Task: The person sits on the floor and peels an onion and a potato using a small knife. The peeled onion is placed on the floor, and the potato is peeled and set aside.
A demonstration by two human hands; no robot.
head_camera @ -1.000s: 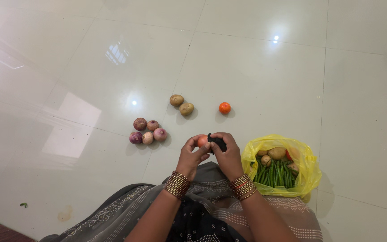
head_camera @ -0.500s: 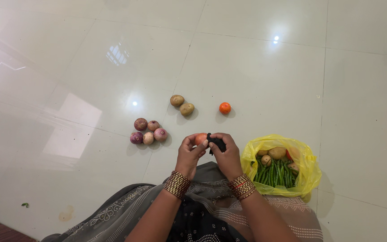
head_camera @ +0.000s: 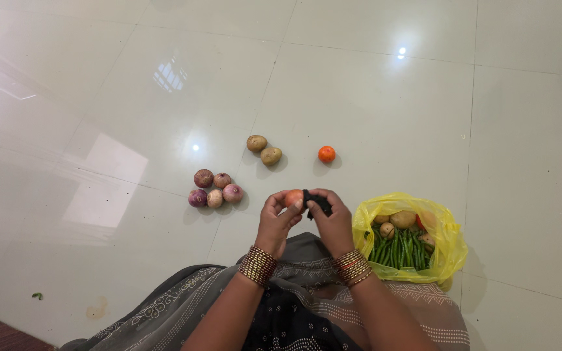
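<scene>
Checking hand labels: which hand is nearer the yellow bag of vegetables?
Right. The right hand, holding a small black object, sits just left of the yellow bag; the left hand is farther off, beyond the right hand.

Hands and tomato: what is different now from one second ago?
Both hands rose slightly. The left hand still holds the tomato; the right hand still grips the dark item. The onions, potatoes, orange and yellow bag stayed put.

One head-worn camera looks steeply down, near the lap, onto the tiled floor [head_camera: 131, 97].
</scene>
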